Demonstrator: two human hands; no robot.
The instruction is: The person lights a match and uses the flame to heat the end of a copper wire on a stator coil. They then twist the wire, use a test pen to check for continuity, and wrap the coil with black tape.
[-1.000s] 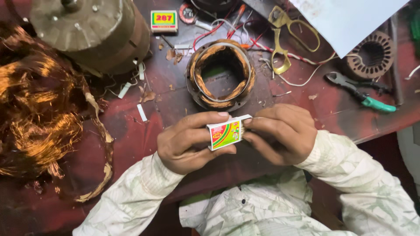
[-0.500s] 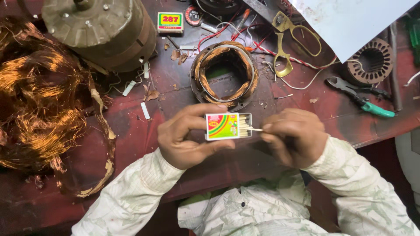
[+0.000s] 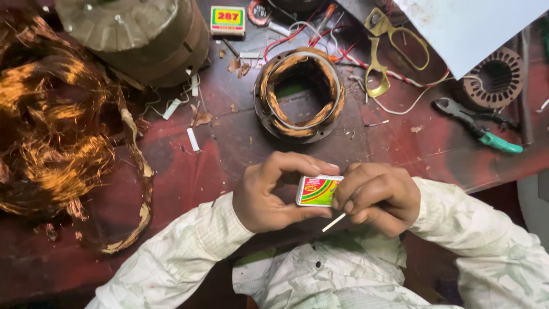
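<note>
Head view: left hand (image 3: 266, 200) grip holding matchbox (image 3: 318, 191), just below stator (image 3: 299, 94); right hand (image 3: 377, 197) grip pinching matchstick (image 3: 333, 222) against matchbox.

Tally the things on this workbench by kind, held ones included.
Matchboxes: 2, one in the left hand at, one on the bench
Matchsticks: 1, right hand
Wound stators: 1
Pliers: 1
Copper wire heaps: 1
Total: 6

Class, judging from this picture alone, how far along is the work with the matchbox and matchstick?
Done: a matchstick is out, pinched in the right hand. In hand: the left hand grips the matchbox, with the right fingers against its end. Left: the stick shows no flame, so it is not yet lit.
</note>
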